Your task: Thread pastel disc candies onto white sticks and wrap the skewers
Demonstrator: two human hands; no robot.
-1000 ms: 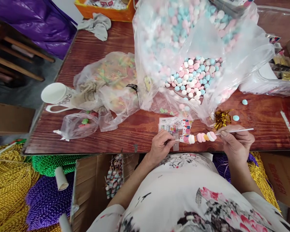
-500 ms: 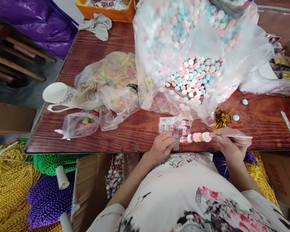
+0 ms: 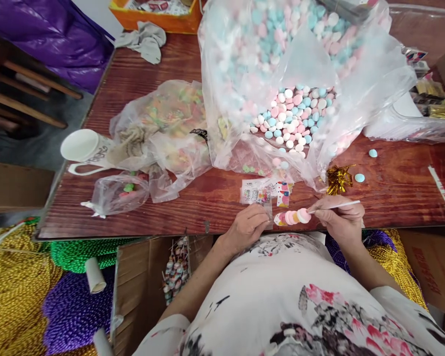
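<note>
A white stick [image 3: 340, 205] is pinched in my right hand [image 3: 343, 220], close to the table's front edge. From its left end runs a row of round pink, white and yellowish candies [image 3: 291, 217], ending at a printed, colourful tip. My left hand [image 3: 246, 225] is closed, its fingertips on the edge of a small clear plastic bag [image 3: 269, 212]; the grip is partly hidden. Just above lie printed clear packets [image 3: 257, 193] and a cake-patterned card [image 3: 283, 194]. Beyond my right hand sits a gold tinsel bow [image 3: 339, 179], beside a loose blue candy [image 3: 359, 177].
A large open plastic bag [image 3: 226, 59] of pastel candies covers the table's back middle. On the left are a bag of colourful sweets [image 3: 170, 109], a white mug [image 3: 80, 146] and a small knotted bag [image 3: 120, 193]. A cardboard box [image 3: 133, 296] with candy sticks stands below.
My right hand has moved left with the candy stick, bringing the candies nearer my left hand. The left hand stays at the small bag. The whole view has shifted slightly.
</note>
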